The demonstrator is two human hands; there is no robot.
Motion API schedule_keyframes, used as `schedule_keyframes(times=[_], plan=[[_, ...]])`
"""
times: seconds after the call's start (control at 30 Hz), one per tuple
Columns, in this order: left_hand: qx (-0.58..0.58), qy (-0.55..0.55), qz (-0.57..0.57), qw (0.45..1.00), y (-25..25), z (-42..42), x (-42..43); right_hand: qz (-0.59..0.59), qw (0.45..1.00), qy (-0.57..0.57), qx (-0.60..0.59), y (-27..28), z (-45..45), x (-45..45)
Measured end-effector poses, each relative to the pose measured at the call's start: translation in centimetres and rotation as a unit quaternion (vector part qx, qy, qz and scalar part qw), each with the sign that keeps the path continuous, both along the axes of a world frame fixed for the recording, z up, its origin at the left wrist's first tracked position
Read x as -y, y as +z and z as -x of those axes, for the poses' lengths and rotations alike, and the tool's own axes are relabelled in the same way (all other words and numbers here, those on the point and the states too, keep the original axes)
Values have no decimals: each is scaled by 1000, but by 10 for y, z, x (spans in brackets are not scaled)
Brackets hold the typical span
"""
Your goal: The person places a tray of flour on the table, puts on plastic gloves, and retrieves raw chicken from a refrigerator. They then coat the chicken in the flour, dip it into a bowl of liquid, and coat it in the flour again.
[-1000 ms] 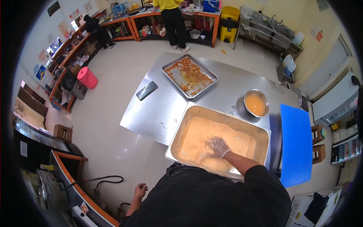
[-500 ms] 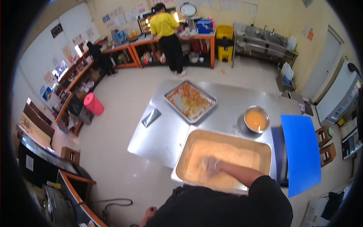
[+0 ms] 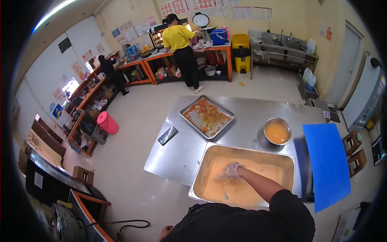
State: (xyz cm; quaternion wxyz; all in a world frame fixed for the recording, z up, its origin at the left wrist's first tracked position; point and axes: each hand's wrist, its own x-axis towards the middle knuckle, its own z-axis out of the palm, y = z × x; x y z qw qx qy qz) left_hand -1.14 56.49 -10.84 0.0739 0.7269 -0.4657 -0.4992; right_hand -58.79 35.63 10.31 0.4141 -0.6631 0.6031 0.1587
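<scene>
My right hand (image 3: pixel 231 169), in a clear glove, reaches down into the pale orange powder (image 3: pixel 262 173) in a deep metal pan (image 3: pixel 252 149). Its fingertips are sunk in the powder and partly blurred, so I cannot see whether they close on anything. Clumps lie beside the fingers, and a small greyish piece (image 3: pixel 226 197) shows near the pan's front. My left hand (image 3: pixel 166 231) hangs low by my side, away from the table, mostly hidden by my black shirt. Beyond the pan sit a metal bowl (image 3: pixel 267 140) of orange liquid and a shallow tray (image 3: pixel 194 126) with reddish-brown crumbly bits.
A dark phone (image 3: pixel 168 135) lies on the steel table (image 3: pixel 173 159) to the left. A blue board (image 3: pixel 328 165) stands at the right edge. At the back counter are a person in yellow (image 3: pixel 177 38) and another in black (image 3: pixel 109 68). A pink bin (image 3: pixel 107 122) stands left.
The view has tilted up and shifted slightly. My right hand has moved a little toward the pan's far side, still in the powder. The person in black has raised an arm.
</scene>
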Motion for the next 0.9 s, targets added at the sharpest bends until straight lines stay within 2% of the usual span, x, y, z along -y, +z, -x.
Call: schedule_keyframes(times=[0.07,0.17,0.27,0.33,0.4,0.47,0.57,0.67,0.7,0.77,0.87,0.9], plan=[[2,-12,-13,1000,-3,-1,-5,227,973,12,-36,-46,1,16],[-2,-26,-23,999,-10,-6,-12,430,893,122,-57,-77,-35,-6],[-3,-35,-11,999,-20,-13,-17,429,863,265,-22,-100,-57,-28],[-4,-11,-11,1000,-13,-11,-13,252,928,272,20,-119,-44,-21],[-4,9,-4,1000,-13,-5,-11,166,957,237,18,-127,-21,-26],[0,24,10,1000,-18,-1,-10,179,970,166,-27,-69,3,-43],[15,-4,6,1000,-16,0,-13,443,882,98,-127,-103,43,-92],[-39,30,-58,997,-18,3,-16,471,875,80,-84,-112,53,-106],[-36,36,-68,996,-17,2,-16,413,902,78,-93,-115,53,-97],[-29,49,-94,994,22,21,-15,289,948,75,-109,-123,48,-67],[22,-31,-50,998,4,8,-7,235,971,-10,-34,-117,46,-43],[3,-9,-40,999,1,4,-4,226,973,-32,-20,-113,47,-41]])
